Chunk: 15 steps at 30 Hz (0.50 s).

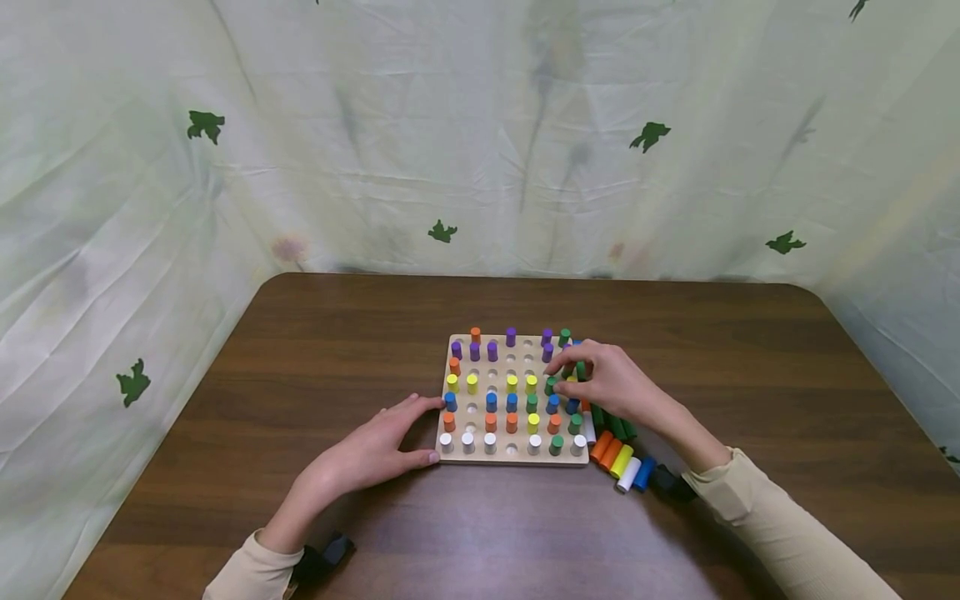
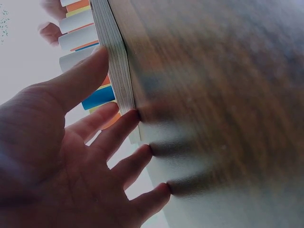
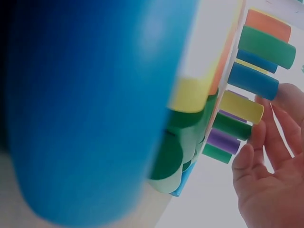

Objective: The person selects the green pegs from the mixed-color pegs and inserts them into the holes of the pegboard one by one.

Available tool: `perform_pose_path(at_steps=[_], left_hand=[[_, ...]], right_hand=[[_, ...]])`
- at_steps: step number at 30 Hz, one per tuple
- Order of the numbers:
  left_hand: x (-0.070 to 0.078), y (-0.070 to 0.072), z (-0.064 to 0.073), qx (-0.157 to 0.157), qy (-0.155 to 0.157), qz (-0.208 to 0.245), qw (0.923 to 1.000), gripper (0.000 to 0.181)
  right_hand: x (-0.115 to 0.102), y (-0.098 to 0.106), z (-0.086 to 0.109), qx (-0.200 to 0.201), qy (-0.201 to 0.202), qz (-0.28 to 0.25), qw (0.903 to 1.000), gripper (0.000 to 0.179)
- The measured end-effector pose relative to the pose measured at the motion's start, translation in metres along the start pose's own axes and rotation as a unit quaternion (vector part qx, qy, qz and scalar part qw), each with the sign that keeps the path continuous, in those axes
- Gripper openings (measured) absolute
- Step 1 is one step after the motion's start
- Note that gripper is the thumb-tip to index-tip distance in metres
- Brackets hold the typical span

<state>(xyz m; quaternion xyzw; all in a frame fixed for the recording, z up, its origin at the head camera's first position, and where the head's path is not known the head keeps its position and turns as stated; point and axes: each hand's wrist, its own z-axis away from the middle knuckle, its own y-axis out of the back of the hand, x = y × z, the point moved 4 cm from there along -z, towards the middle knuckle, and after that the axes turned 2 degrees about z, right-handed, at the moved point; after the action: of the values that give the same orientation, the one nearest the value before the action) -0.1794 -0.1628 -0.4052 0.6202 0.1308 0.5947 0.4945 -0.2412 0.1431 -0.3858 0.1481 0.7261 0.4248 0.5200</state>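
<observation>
A light wooden pegboard [image 1: 512, 460] stands on the table, holding rows of colored pegs with some holes bare. My left hand [image 1: 382, 446] rests at its left edge, thumb by the front corner and fingers spread. In the left wrist view, that thumb [image 2: 90, 71] lies against the board's side while other fingertips touch the table. My right hand [image 1: 611, 379] reaches over the board's right side. Its thumb and index finger pinch a green peg [image 1: 551, 386] in the row with yellow pegs. In the right wrist view, a yellow peg [image 3: 242, 107] stands before these fingertips, hiding the green one.
Loose pegs lie right of the board, among them orange [image 1: 602, 445], yellow [image 1: 622, 461], white [image 1: 628, 474] and blue [image 1: 644, 473]. A blurred blue peg [image 3: 95, 114] fills much of the right wrist view. Behind the brown table [image 1: 360, 325] hangs a pale curtain [image 1: 480, 150].
</observation>
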Motion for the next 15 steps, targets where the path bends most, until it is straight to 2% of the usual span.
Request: perform_pose_path(at_steps=[15], left_hand=[[0.0, 0.001, 0.001, 0.0, -0.001, 0.001, 1.0, 0.068]], right_hand=[[0.005, 0.02, 0.01, 0.023, -0.003, -0.043, 0.9988, 0.018]])
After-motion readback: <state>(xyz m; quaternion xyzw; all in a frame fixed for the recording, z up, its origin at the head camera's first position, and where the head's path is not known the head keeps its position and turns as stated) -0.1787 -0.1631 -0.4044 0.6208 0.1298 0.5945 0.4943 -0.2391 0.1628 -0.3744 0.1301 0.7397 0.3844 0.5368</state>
